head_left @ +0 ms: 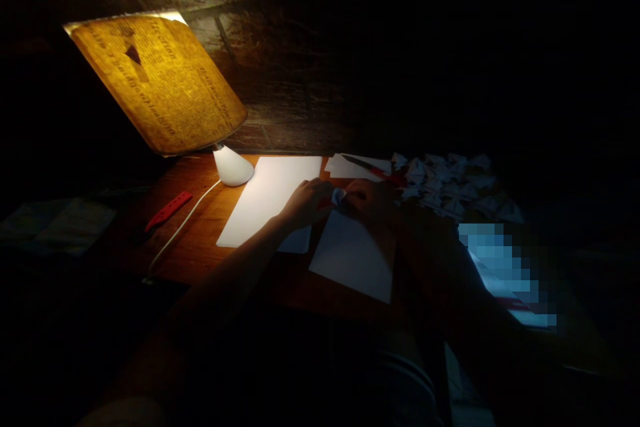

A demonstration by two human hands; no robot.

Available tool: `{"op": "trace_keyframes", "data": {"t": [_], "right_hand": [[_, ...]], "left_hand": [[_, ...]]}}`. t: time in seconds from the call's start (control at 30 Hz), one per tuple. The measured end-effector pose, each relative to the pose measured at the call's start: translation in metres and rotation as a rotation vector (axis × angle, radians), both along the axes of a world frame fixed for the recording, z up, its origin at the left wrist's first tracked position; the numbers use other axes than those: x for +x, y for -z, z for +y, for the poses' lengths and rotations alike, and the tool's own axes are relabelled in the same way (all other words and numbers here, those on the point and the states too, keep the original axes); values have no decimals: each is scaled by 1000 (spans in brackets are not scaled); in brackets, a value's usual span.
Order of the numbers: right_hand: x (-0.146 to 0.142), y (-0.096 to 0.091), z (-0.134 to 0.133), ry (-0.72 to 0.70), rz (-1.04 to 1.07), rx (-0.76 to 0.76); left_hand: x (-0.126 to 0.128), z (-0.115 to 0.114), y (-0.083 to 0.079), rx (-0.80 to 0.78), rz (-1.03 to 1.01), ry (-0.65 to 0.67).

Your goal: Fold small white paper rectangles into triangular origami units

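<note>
The left hand (306, 200) and the shadowed right hand (369, 197) both pinch a small folded piece of white paper (339, 196) between their fingertips, just above the far end of a flat white rectangular sheet (354, 257) on the brown wooden table (200, 260). Left of them lies a stack of blank white paper (273, 203) beside a lamp with a white base (233, 167) and a glowing yellow printed shade (160, 83); to the right, many folded white paper pieces (453, 181) sit near red-handled scissors (367, 167).

The lamp (163, 83) lights the left hand (306, 199), leaving the right hand (369, 198) in shadow. Edges sink to black; a blue patch (503, 263) looks pixelated.
</note>
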State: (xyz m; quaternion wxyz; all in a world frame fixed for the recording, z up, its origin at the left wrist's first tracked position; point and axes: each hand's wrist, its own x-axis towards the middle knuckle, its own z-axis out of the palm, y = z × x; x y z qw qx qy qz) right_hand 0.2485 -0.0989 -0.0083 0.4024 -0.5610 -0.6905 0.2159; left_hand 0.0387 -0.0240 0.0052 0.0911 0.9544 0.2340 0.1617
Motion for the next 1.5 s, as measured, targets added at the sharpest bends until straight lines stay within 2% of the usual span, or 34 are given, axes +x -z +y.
{"op": "trace_keyframes", "data": {"t": [0.17, 0.47, 0.67, 0.9, 1.07, 1.2, 1.33, 1.5], "right_hand": [[-2, 1, 1, 21, 25, -17], [0, 2, 0, 54, -78, -11], [-2, 5, -3, 42, -71, 59], [-3, 0, -7, -4, -47, 78], [-2, 0, -6, -3, -121, 78], [-1, 3, -3, -19, -170, 106], [-1, 6, -4, -62, -105, 125], [-1, 7, -4, -69, -80, 115]], "left_hand": [[0, 3, 2, -40, -69, 9], [-2, 7, 5, -128, -181, 80], [-2, 6, 2, -188, -196, 64], [-2, 6, 2, -164, -153, 5], [-3, 6, 4, -200, -185, -19], [-3, 8, 4, -154, -146, 5], [-2, 10, 4, -114, -106, 69], [-1, 13, 6, -115, -113, 71]]}}
